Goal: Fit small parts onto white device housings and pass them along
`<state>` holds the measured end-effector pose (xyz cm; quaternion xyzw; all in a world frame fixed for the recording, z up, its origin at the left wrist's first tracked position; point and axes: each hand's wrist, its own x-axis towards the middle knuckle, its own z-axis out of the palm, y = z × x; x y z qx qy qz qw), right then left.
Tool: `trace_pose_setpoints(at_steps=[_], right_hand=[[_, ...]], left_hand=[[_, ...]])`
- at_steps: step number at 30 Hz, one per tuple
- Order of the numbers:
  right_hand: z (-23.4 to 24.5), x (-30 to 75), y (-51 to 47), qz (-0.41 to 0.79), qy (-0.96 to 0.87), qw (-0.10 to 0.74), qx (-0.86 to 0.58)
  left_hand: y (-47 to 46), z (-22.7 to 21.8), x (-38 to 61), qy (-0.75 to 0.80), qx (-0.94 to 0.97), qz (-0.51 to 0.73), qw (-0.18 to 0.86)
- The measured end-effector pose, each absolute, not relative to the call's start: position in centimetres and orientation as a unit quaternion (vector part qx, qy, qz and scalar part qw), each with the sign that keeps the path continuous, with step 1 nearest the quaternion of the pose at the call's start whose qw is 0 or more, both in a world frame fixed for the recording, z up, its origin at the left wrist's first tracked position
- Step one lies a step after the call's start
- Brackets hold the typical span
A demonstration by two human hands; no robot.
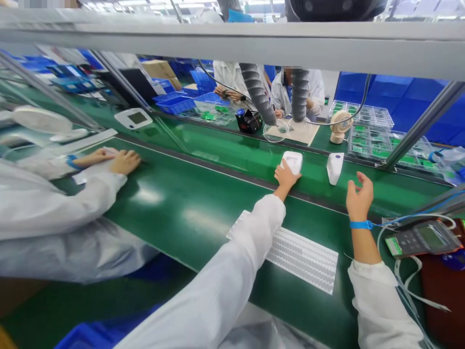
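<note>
My left hand reaches forward onto the green conveyor belt and grips a white plastic device housing lying flat there. My right hand hovers open, fingers loosely curled and empty, a blue wrist strap around its wrist. It is nearest a second white housing standing on edge on the belt, a little to its upper left and not touched. A white sheet with rows of small labels lies on the near bench between my arms.
A co-worker's hands rest on the bench at left. People in white coats sit across the belt by two grey extraction hoses, a small fan and trays of green circuit boards. A handheld meter with cables lies at right.
</note>
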<state>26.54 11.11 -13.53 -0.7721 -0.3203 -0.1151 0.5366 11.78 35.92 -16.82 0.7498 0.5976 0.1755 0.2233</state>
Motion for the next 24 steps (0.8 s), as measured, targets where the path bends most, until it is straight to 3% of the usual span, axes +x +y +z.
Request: trace_pose_setpoints(at_steps=[4,11,17,24], right_hand=[[-12.8,22.8,10.1,0.042,-0.442,0.498,-0.745],[-14.1,17.1,8.5,0.243,-0.71,0.295,-0.591],[-15.7,16.0,6.6,0.284,-0.763,0.217,-0.538],[-17.0,15.2,4.6,0.21,-0.779,0.177,-0.564]], left_hand=[[36.1,-15.2,9.9,0.585,0.759,0.166,0.233],[30.8,-14.9,4.1,0.51,0.807,0.148,0.258],[24.0,-17.5,1.6,0.414,0.86,0.166,0.249],[20.5,-19.2,1.5,0.366,0.867,0.222,0.256]])
